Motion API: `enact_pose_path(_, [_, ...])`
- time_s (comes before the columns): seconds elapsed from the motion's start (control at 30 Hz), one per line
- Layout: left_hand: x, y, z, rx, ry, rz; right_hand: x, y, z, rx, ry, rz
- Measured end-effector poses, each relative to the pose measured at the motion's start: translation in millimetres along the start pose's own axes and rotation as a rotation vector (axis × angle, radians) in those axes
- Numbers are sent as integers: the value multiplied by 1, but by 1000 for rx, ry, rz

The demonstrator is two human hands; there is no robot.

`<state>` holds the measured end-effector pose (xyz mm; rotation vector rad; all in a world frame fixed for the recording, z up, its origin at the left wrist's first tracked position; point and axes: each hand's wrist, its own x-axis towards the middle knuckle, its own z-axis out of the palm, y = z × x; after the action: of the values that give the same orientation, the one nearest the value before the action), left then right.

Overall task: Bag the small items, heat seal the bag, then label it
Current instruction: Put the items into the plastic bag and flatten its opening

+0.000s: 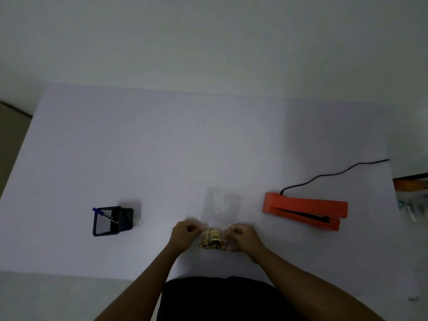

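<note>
A clear plastic bag [220,206] lies on the white table [162,158], its empty part reaching away from me. Several small yellowish items [212,239] are bunched in its near end. My left hand [185,234] pinches the bag's left side and my right hand [243,236] pinches its right side, with the items between them. An orange heat sealer [305,210] sits to the right, its jaw slightly ajar. No label is visible to me.
A black mesh pen holder [111,220] with a blue pen stands at the left, a small white object beside it. The sealer's black cord [335,174] runs to the right edge. Packets and an orange thing [412,195] lie beyond the table's right edge.
</note>
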<state>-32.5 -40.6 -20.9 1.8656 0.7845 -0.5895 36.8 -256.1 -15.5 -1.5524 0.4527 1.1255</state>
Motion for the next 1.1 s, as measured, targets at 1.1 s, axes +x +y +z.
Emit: enact_pose_path(1.1, [-28,46,38,940,-128,336,4,-14,6,-109,30,150])
